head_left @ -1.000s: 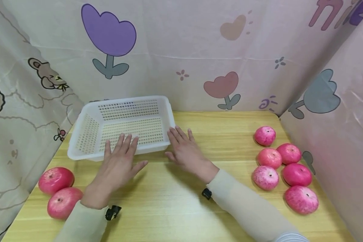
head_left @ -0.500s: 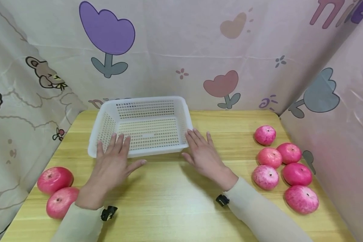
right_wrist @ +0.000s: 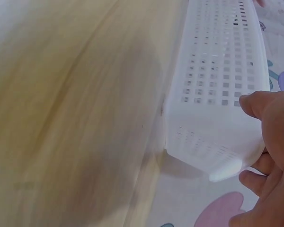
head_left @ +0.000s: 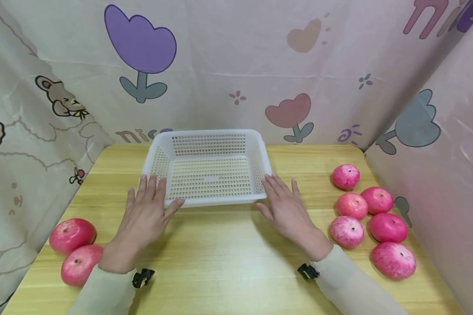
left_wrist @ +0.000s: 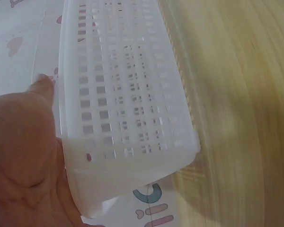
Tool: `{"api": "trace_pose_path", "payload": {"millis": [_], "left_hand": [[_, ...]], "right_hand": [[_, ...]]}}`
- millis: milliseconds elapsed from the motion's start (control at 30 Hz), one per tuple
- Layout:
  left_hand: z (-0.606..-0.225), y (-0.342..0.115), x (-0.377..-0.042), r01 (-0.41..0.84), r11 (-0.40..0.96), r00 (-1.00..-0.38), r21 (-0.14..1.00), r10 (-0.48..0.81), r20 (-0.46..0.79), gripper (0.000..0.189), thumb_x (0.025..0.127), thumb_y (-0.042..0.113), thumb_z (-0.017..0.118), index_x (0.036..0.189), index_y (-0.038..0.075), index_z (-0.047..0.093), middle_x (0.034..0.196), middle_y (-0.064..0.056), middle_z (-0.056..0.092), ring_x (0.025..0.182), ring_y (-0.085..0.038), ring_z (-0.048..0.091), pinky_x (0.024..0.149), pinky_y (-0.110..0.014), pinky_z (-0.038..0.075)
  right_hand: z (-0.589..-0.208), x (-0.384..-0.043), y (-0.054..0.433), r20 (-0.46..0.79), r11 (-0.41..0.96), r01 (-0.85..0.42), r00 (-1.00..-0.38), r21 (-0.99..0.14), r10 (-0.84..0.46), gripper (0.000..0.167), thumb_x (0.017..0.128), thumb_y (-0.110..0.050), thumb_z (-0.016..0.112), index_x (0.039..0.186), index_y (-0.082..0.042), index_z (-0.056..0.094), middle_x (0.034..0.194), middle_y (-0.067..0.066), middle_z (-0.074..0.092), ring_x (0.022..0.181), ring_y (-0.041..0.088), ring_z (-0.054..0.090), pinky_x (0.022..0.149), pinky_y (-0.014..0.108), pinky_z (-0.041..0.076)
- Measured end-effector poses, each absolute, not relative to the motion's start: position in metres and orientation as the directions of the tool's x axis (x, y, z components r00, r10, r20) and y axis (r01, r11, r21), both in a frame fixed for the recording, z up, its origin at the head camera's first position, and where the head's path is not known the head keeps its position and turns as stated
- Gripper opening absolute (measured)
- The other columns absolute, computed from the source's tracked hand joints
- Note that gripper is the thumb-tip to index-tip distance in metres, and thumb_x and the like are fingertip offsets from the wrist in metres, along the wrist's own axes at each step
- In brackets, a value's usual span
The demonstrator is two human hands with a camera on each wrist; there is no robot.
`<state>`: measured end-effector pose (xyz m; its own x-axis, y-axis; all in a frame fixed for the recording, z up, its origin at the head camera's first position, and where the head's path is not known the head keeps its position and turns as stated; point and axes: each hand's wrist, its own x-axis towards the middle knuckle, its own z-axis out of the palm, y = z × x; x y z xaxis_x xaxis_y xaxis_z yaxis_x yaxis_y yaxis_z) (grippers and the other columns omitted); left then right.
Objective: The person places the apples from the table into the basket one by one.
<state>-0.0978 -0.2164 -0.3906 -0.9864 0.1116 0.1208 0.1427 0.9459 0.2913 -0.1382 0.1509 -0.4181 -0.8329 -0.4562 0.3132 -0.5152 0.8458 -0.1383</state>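
Across the table point(head_left: 228, 262), the basket point(head_left: 220, 201) has slid right since the earlier frame, the right hand point(head_left: 289, 214) going with it; it now sits toward the far edge. At its near left corner rests the left hand point(head_left: 143, 216), the right at the near right; both hands' fingers lie mostly straight against it, thumbs spread, not wrapped round. Two fruits point(head_left: 72, 236) lie left, six fruits point(head_left: 351, 206) right. Shifting the basket seems the step; next calls for even pressure, then releasing without dragging.
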Motion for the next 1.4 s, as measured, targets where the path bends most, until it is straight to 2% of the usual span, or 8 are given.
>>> {"api": "trace_pose_path", "payload": {"millis": [200,367,533,667,800,1000,1300,1400], "left_hand": [[-0.391,-0.209,-0.099,0.142,0.934,-0.986,0.328,0.106,0.127,0.101,0.106,0.064,0.047,0.16,-0.016,0.019,0.167,-0.044,0.003,0.156,-0.061,0.003,0.124,-0.074,0.014],[-0.389,-0.199,-0.099,0.163,0.935,-0.984,0.316,0.132,0.116,0.1,0.106,0.063,0.047,0.159,-0.017,0.02,0.166,-0.044,0.005,0.157,-0.059,0.003,0.126,-0.069,0.017],[-0.39,-0.19,-0.101,0.197,0.937,-0.978,0.288,0.166,0.128,0.097,0.107,0.062,0.049,0.158,-0.018,0.027,0.165,-0.045,0.012,0.158,-0.057,0.008,0.128,-0.065,0.016],[-0.392,-0.181,-0.102,0.211,0.937,-0.976,0.278,0.184,0.12,0.096,0.106,0.062,0.048,0.158,-0.017,0.028,0.165,-0.044,0.013,0.159,-0.055,0.007,0.13,-0.062,0.013],[-0.393,-0.172,-0.102,0.231,0.933,-0.972,0.274,0.207,0.114,0.095,0.106,0.061,0.05,0.158,-0.016,0.029,0.165,-0.044,0.014,0.16,-0.054,0.006,0.131,-0.061,0.012],[-0.395,-0.162,-0.101,0.262,0.928,-0.964,0.266,0.238,0.119,0.096,0.105,0.061,0.052,0.159,-0.015,0.028,0.166,-0.043,0.014,0.16,-0.053,0.005,0.131,-0.06,0.012],[-0.396,-0.153,-0.099,0.286,0.925,-0.957,0.25,0.262,0.128,0.094,0.106,0.06,0.052,0.159,-0.013,0.03,0.167,-0.041,0.015,0.16,-0.053,0.007,0.131,-0.06,0.012],[-0.396,-0.151,-0.099,0.269,0.926,-0.962,0.265,0.246,0.119,0.092,0.106,0.062,0.048,0.16,-0.01,0.03,0.169,-0.038,0.014,0.16,-0.052,0.006,0.129,-0.066,0.012]], "right_hand": [[-0.417,-0.13,0.164,0.301,0.855,-0.492,-0.851,-0.165,-0.431,0.075,0.104,-0.049,0.063,0.159,-0.002,0.044,0.168,0.015,0.04,0.158,0.035,0.034,0.126,0.071,0.012],[-0.412,-0.123,0.173,0.303,0.859,-0.48,-0.857,-0.177,-0.417,0.081,0.102,-0.059,0.059,0.157,0.0,0.046,0.166,0.017,0.043,0.155,0.038,0.037,0.127,0.07,0.016],[-0.409,-0.125,0.179,0.412,0.857,-0.482,-0.829,-0.184,-0.378,0.081,0.106,-0.064,0.045,0.148,0.004,0.056,0.152,0.023,0.057,0.139,0.044,0.052,0.12,0.066,0.034],[-0.406,-0.13,0.179,0.453,0.864,-0.441,-0.839,-0.242,-0.301,0.075,0.107,-0.058,0.051,0.144,0.007,0.057,0.143,0.028,0.059,0.128,0.047,0.056,0.11,0.062,0.044],[-0.405,-0.133,0.176,0.354,0.876,-0.365,-0.902,-0.314,-0.249,0.076,0.106,-0.05,0.059,0.153,0.008,0.045,0.157,0.032,0.044,0.143,0.051,0.043,0.117,0.065,0.038],[-0.403,-0.135,0.174,0.229,0.893,-0.297,-0.946,-0.339,-0.228,0.089,0.106,-0.056,0.054,0.16,0.011,0.03,0.168,0.036,0.023,0.157,0.054,0.019,0.126,0.065,0.025],[-0.402,-0.137,0.182,0.136,0.921,-0.221,-0.973,-0.322,-0.186,0.106,0.103,-0.073,0.043,0.163,0.012,0.019,0.17,0.037,0.011,0.16,0.052,0.011,0.129,0.064,0.018],[-0.402,-0.137,0.184,0.12,0.926,-0.206,-0.977,-0.317,-0.177,0.109,0.102,-0.075,0.041,0.162,0.013,0.018,0.171,0.036,0.008,0.16,0.052,0.01,0.129,0.064,0.017]]}}
